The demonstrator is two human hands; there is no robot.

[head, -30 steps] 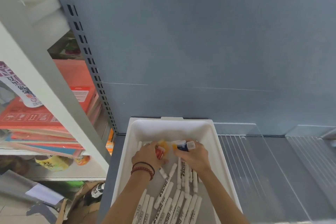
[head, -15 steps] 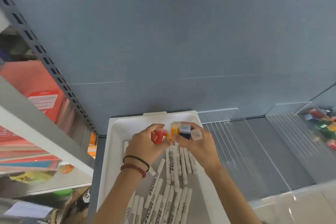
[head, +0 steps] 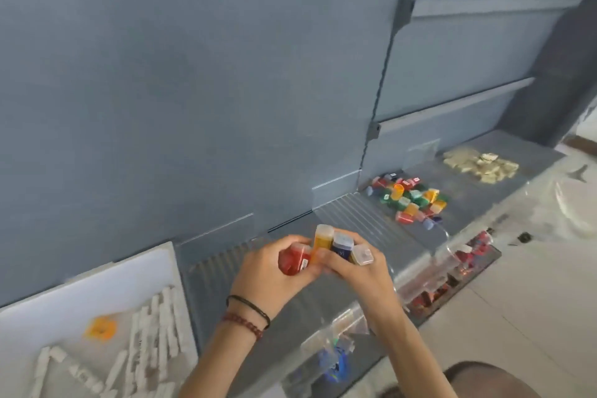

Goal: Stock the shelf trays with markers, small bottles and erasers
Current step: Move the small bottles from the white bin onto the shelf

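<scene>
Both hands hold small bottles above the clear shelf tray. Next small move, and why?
Probably carry the bunch right, toward the pile of small bottles, and lower it there. The left hand grips the red bottle, the right hand holds the orange bottle and blue bottle, and the pile holds similar coloured bottles.

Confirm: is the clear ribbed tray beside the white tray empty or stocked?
Empty: the clear ribbed tray shows only bare floor.

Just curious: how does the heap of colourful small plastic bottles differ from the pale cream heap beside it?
The colourful bottle heap mixes red, orange, green and blue; the cream heap is one colour. The bottle heap lies nearer, the cream heap farther right. Both lie loose.
</scene>
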